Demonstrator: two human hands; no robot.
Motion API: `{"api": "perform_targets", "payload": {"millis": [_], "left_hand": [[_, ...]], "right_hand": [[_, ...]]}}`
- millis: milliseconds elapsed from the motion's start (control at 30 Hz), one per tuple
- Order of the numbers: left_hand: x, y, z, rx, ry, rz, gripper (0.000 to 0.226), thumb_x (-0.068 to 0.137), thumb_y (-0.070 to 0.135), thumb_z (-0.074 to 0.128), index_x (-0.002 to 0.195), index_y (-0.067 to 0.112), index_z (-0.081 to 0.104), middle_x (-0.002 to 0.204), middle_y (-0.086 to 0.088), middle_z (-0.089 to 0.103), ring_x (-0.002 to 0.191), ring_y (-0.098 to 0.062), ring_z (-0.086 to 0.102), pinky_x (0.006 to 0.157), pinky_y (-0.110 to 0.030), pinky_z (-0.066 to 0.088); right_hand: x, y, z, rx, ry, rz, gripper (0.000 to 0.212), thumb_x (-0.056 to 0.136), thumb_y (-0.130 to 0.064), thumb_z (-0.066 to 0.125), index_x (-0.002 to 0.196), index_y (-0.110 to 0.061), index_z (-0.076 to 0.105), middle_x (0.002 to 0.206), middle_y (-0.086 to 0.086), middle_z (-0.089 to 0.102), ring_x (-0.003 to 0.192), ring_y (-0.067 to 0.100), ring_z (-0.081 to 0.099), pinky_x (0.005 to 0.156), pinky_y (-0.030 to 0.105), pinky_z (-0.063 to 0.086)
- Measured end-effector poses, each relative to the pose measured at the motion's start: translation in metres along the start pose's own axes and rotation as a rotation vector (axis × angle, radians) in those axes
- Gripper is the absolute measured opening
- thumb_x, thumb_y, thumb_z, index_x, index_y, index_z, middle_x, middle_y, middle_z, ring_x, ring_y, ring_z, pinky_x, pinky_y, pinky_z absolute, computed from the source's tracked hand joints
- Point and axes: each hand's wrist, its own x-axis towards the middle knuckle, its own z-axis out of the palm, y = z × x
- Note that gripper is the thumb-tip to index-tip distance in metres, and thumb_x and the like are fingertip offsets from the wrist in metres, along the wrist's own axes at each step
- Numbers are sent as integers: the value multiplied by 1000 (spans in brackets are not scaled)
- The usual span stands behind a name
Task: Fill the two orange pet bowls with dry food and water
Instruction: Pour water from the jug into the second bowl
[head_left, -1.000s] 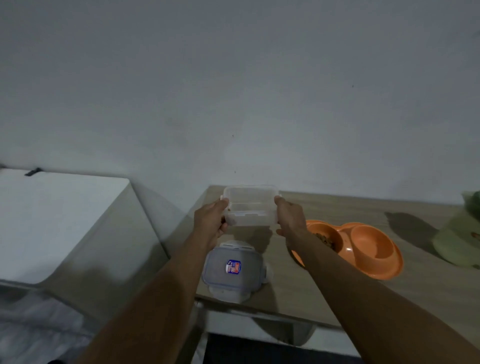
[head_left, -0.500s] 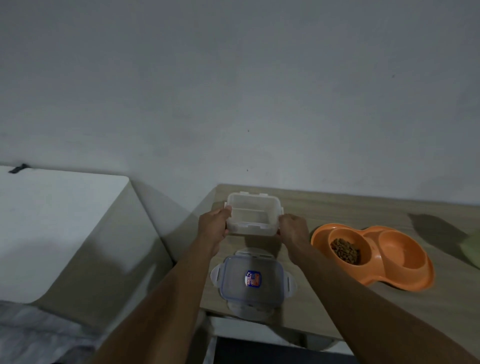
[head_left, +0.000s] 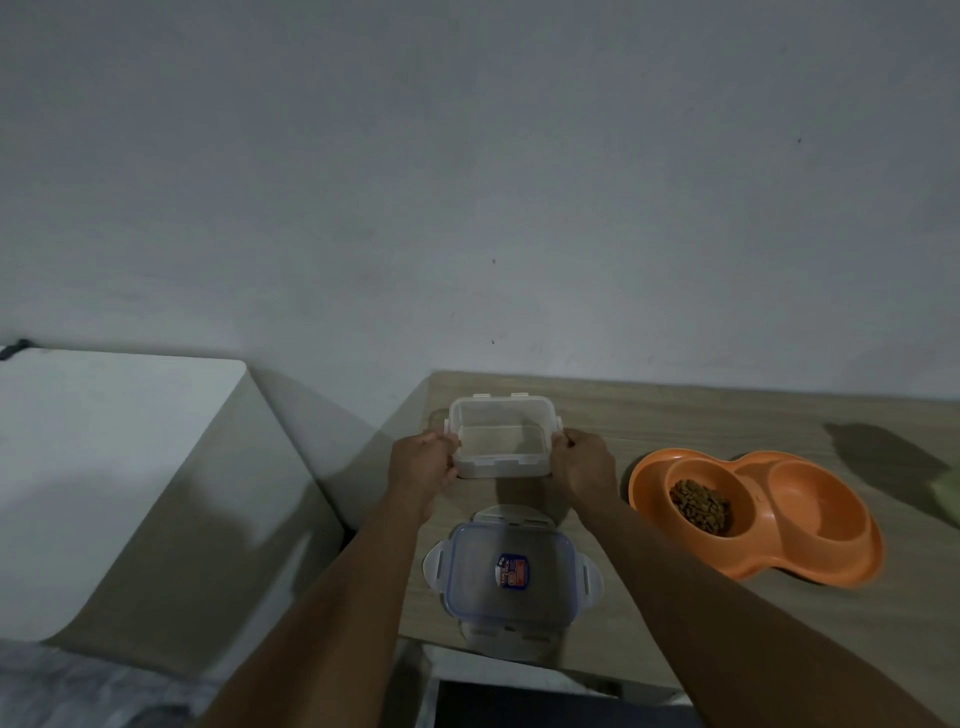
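Both hands on the clear tub, orange bowls to the right

At far left we see a white surface (head_left: 104, 441), set apart from the wooden table (head_left: 675, 415). Our left hand (head_left: 421, 465) curls round the left end of a clear plastic tub (head_left: 501, 441) near the table's back left corner. Our right hand (head_left: 584, 467) grips the opposite end the same way. We cannot tell whether the tub rests on the wood. Its lid (head_left: 511, 571), with a small label, lies flat nearer to us at the table's front edge. Right of the hands sits the orange bowl (head_left: 753, 561), one moulded piece with two round wells. The left well holds brown dry food (head_left: 698, 506), and the right well shows its smooth orange bottom
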Motion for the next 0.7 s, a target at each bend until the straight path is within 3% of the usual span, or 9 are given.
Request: {"api": "perform_targets", "payload": {"millis": [167, 267, 300, 400, 467, 533, 600, 700], "left_hand": [[-5, 1, 1, 62, 26, 22, 33, 93, 9, 61, 125, 4, 64, 115, -22, 67, 103, -32, 66, 88, -34, 55], [-8, 2, 1, 150, 16, 64, 30, 94, 13, 60, 122, 5, 67, 95, -12, 67, 82, -23, 64, 89, -37, 56], [-9, 3, 2, 205, 28, 90, 28, 94, 16, 59, 117, 4, 69, 94, -11, 68, 83, -24, 63, 90, -40, 56], [-21, 13, 3, 506, 137, 195, 31, 96, 23, 52, 108, 2, 70, 114, -19, 68, 106, -34, 63, 93, -38, 51], [-32, 23, 7, 628, 214, 274, 36, 99, 22, 47, 122, -1, 63, 131, -20, 60, 121, -35, 55, 97, -35, 43], [-41, 33, 12, 649, 256, 329, 41, 100, 21, 47, 135, 1, 53, 141, -18, 53, 130, -33, 49, 104, -36, 39], [-50, 39, 23, 655, 261, 402, 42, 100, 19, 48, 139, 4, 50, 142, -17, 52, 131, -33, 49, 106, -37, 39], [-66, 45, 48, 643, 216, 479, 41, 99, 18, 49, 138, 5, 51, 140, -17, 54, 128, -34, 51, 103, -38, 42]], "right_hand": [[3, 1, 0, -16, -19, 6, 38, 103, -27, 41, 68, -20, 54, 85, 15, 64, 87, 33, 62, 82, 44, 52], [3, -1, -3, -30, -63, 12, 38, 103, -30, 42, 71, -20, 57, 89, 15, 64, 92, 35, 63, 86, 46, 52], [2, -2, -5, -35, -78, 9, 37, 103, -32, 42, 76, -17, 63, 91, 16, 66, 95, 35, 64, 88, 46, 52], [-1, 0, -14, -37, -71, -18, 43, 103, -39, 42, 97, -7, 71, 98, 17, 70, 97, 34, 65, 90, 48, 53], [-3, 3, -26, -30, -27, -41, 43, 102, -39, 42, 80, -13, 67, 90, 15, 68, 91, 33, 65, 85, 43, 52], [-4, 6, -42, -41, 49, -67, 46, 102, -38, 42, 61, -20, 51, 80, 13, 61, 83, 30, 61, 76, 34, 45], [-7, 9, -65, -50, 133, -76, 48, 103, -36, 42, 59, -19, 46, 78, 14, 59, 82, 31, 59, 73, 34, 40], [-13, 20, -105, -20, 267, -66, 42, 103, -36, 41, 71, -11, 54, 87, 20, 66, 93, 38, 63, 76, 35, 42]]}}
